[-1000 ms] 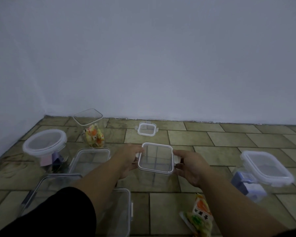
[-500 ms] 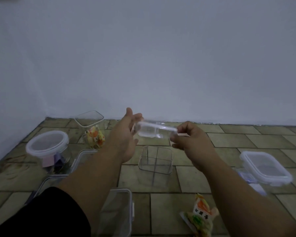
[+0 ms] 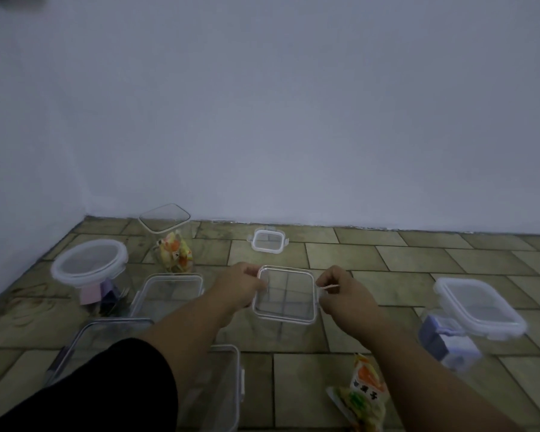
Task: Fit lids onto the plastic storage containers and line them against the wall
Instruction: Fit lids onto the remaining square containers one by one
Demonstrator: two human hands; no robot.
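Two hands work at the square container (image 3: 282,333), smooth clear plastic with rounded corners, its flat clear lid (image 3: 286,294) on top. The left hand (image 3: 240,288) curls its fingers over the lid's left edge. The right hand (image 3: 346,297) pinches the thin clip flap (image 3: 328,287) on the right edge. Beyond the container, nearer the wall (image 3: 293,120), lies a small square lid (image 3: 267,241).

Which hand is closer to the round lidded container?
Left. The left hand is right of the round container; the right hand lies farther right, across the square lid both hold.
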